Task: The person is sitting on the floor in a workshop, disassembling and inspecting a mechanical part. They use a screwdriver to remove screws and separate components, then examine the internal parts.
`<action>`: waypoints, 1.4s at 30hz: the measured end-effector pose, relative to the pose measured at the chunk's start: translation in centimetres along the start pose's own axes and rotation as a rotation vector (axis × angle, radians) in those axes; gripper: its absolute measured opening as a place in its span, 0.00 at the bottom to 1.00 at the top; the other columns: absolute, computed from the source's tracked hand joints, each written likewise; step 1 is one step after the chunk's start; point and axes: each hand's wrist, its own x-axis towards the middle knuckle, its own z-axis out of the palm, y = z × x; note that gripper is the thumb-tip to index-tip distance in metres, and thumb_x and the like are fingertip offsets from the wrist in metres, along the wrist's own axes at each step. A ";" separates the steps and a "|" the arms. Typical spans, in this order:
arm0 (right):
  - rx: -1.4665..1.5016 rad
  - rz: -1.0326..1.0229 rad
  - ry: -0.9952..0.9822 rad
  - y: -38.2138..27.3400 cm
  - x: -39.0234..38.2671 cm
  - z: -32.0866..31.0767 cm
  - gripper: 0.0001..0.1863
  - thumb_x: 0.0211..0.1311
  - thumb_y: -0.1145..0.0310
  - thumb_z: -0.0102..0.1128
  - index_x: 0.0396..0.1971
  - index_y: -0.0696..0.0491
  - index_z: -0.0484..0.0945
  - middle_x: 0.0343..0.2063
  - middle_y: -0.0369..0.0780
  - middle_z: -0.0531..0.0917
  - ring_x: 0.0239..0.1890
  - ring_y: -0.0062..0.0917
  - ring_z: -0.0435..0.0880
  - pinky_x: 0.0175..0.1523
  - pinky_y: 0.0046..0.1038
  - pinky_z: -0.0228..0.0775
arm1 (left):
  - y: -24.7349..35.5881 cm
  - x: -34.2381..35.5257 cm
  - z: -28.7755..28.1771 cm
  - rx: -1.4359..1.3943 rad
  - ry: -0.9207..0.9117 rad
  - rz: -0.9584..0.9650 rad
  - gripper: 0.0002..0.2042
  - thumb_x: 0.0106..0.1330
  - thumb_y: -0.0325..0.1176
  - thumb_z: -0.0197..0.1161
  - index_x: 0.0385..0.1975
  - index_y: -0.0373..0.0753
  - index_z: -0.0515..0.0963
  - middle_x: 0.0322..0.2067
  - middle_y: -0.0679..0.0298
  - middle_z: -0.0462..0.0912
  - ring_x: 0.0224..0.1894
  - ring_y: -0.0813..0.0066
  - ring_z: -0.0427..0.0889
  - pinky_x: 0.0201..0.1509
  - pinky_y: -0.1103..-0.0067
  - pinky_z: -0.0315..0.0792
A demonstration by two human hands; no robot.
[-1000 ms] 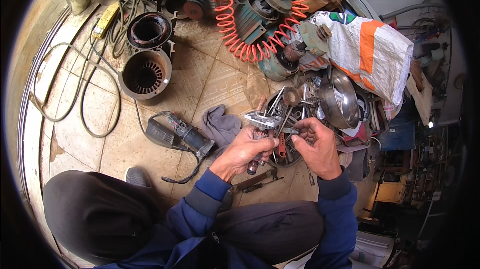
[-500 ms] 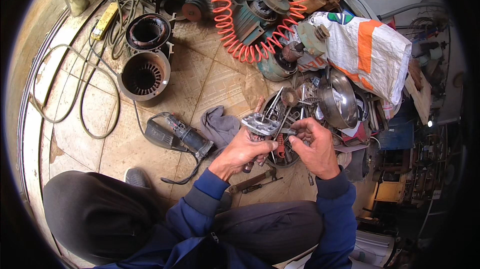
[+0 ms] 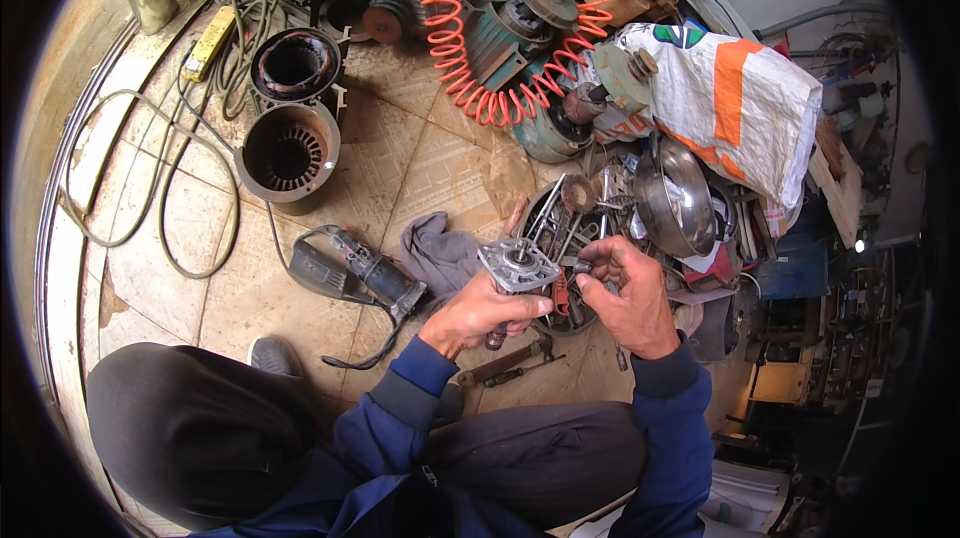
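Note:
Over the floor, my left hand (image 3: 478, 314) is wrapped round a silver metal gear housing (image 3: 520, 270) with a square flange and a short spindle standing up from its middle. A dark reddish shaft end (image 3: 496, 337) sticks out below that hand's fingers. Just to the right, my right hand (image 3: 638, 300) pinches a small dark cylindrical part (image 3: 582, 265) between thumb and fingertips, apart from the housing. Beneath both hands lies a round basin of tools (image 3: 548, 200), partly hidden, with wrenches and an orange-red tool (image 3: 561, 294) in it.
A black power tool body (image 3: 375, 273) with its cord and a grey rag (image 3: 440, 248) lie left of my hands. A hammer (image 3: 510, 361) is in front. Motor housings (image 3: 290, 153), a coiled orange hose (image 3: 470, 88), a steel bowl (image 3: 675, 193) and a white sack (image 3: 760, 108) stand beyond.
The housing in my left hand has turned so its spindle and flange face show more toward me. My right hand has barely moved and still pinches the small part.

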 end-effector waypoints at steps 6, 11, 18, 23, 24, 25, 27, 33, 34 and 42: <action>0.006 -0.061 -0.006 -0.1 -0.1 0.0 0.14 0.59 0.80 0.64 0.45 0.62 0.78 0.38 0.36 0.82 0.39 0.15 0.79 0.47 0.21 0.74 | 0.1 0.6 0.2 0.388 0.018 0.158 0.19 0.56 0.22 0.75 0.49 0.33 0.81 0.38 0.66 0.88 0.43 0.79 0.85 0.51 0.78 0.79; 0.008 -0.174 0.030 0.1 -0.1 0.0 0.12 0.56 0.79 0.66 0.42 0.61 0.80 0.30 0.37 0.82 0.33 0.17 0.80 0.40 0.23 0.74 | -0.9 1.0 -0.1 0.527 0.058 0.203 0.18 0.54 0.22 0.75 0.47 0.34 0.84 0.40 0.65 0.89 0.41 0.81 0.84 0.49 0.78 0.79; -0.007 -0.224 -0.004 0.5 0.2 0.2 0.13 0.54 0.80 0.66 0.41 0.61 0.80 0.30 0.39 0.82 0.32 0.20 0.82 0.39 0.24 0.75 | -0.7 0.9 -0.3 0.847 0.156 0.224 0.12 0.54 0.26 0.75 0.38 0.34 0.84 0.31 0.63 0.88 0.33 0.82 0.82 0.41 0.77 0.78; -0.043 -0.224 -0.028 0.5 0.2 0.1 0.13 0.53 0.80 0.66 0.41 0.61 0.81 0.30 0.39 0.82 0.31 0.21 0.83 0.37 0.25 0.74 | -1.0 1.0 -0.6 0.933 0.163 0.215 0.11 0.54 0.27 0.75 0.35 0.33 0.83 0.28 0.60 0.86 0.31 0.82 0.80 0.39 0.76 0.77; -0.044 -0.221 -0.033 0.5 0.2 0.2 0.13 0.53 0.80 0.66 0.40 0.61 0.81 0.30 0.39 0.82 0.30 0.20 0.83 0.36 0.24 0.73 | -0.9 1.0 -0.6 0.952 0.168 0.209 0.11 0.54 0.27 0.75 0.35 0.33 0.83 0.28 0.60 0.86 0.31 0.81 0.80 0.39 0.75 0.77; -0.046 -0.218 -0.039 0.5 0.2 0.2 0.13 0.53 0.80 0.66 0.40 0.61 0.81 0.30 0.39 0.82 0.29 0.20 0.83 0.35 0.24 0.73 | -0.8 1.0 -0.5 0.971 0.173 0.202 0.11 0.54 0.27 0.75 0.35 0.33 0.83 0.28 0.59 0.86 0.31 0.81 0.80 0.39 0.75 0.77; -0.052 -0.220 -0.051 0.5 0.3 0.2 0.13 0.53 0.80 0.66 0.40 0.61 0.81 0.29 0.39 0.82 0.29 0.20 0.83 0.34 0.24 0.72 | -0.8 0.9 -0.5 0.983 0.179 0.202 0.10 0.53 0.27 0.75 0.34 0.33 0.83 0.27 0.58 0.85 0.30 0.81 0.80 0.39 0.75 0.77; -0.097 -0.222 -0.075 0.7 0.3 0.2 0.13 0.52 0.79 0.68 0.39 0.60 0.82 0.30 0.39 0.83 0.28 0.20 0.83 0.31 0.24 0.70 | -1.0 1.1 -0.7 1.041 0.176 0.194 0.10 0.53 0.28 0.75 0.33 0.33 0.83 0.27 0.53 0.85 0.30 0.73 0.84 0.39 0.73 0.78; -0.102 -0.224 -0.077 0.6 0.3 0.3 0.13 0.52 0.79 0.68 0.39 0.60 0.82 0.30 0.39 0.83 0.28 0.20 0.83 0.31 0.24 0.70 | -1.0 1.1 -0.8 1.065 0.182 0.193 0.10 0.53 0.28 0.75 0.33 0.33 0.83 0.28 0.52 0.85 0.30 0.70 0.85 0.38 0.72 0.78; -0.131 -0.228 -0.085 0.5 0.3 0.3 0.12 0.52 0.78 0.68 0.38 0.61 0.82 0.30 0.40 0.82 0.27 0.21 0.83 0.31 0.25 0.70 | -0.5 1.2 -0.3 1.134 0.187 0.185 0.11 0.53 0.30 0.76 0.31 0.33 0.83 0.27 0.49 0.84 0.30 0.57 0.87 0.37 0.71 0.77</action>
